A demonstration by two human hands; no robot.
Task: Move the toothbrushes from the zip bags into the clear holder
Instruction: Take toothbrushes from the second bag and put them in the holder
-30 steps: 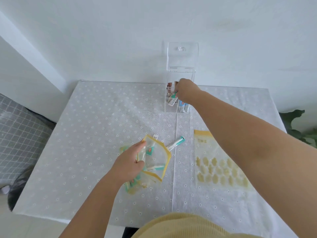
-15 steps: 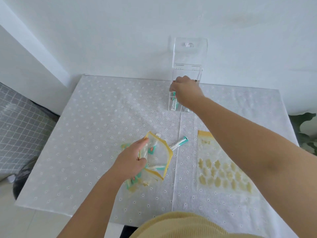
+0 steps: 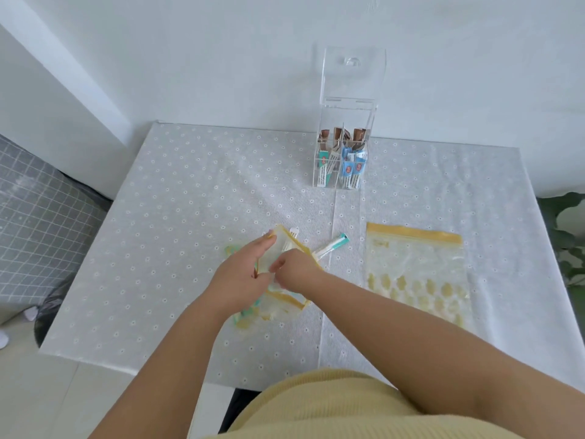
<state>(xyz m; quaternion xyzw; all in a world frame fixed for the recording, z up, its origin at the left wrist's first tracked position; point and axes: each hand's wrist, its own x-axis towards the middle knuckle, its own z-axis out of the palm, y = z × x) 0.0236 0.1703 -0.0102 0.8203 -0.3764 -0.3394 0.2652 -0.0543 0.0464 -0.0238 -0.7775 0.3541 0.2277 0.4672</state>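
A clear holder (image 3: pixel 343 160) with its lid raised stands at the back of the table, with several wrapped toothbrushes in its compartments. Mid-table my left hand (image 3: pixel 243 277) holds the mouth of a yellow-rimmed zip bag (image 3: pixel 285 248) open. My right hand (image 3: pixel 292 270) reaches into that bag, fingers hidden inside; what they hold I cannot tell. A teal-capped toothbrush (image 3: pixel 330 246) lies on the cloth just right of the bag. More packets show under my left hand.
An empty, flat zip bag (image 3: pixel 414 267) with yellow print lies to the right. A white dotted cloth (image 3: pixel 190 201) covers the table. A green plant (image 3: pixel 569 242) sits past the right edge, a grey checked surface (image 3: pixel 38 210) at left.
My right hand has left the clear holder, come back toward me and gone into the zip bag. My left hand has kept hold of the bag.
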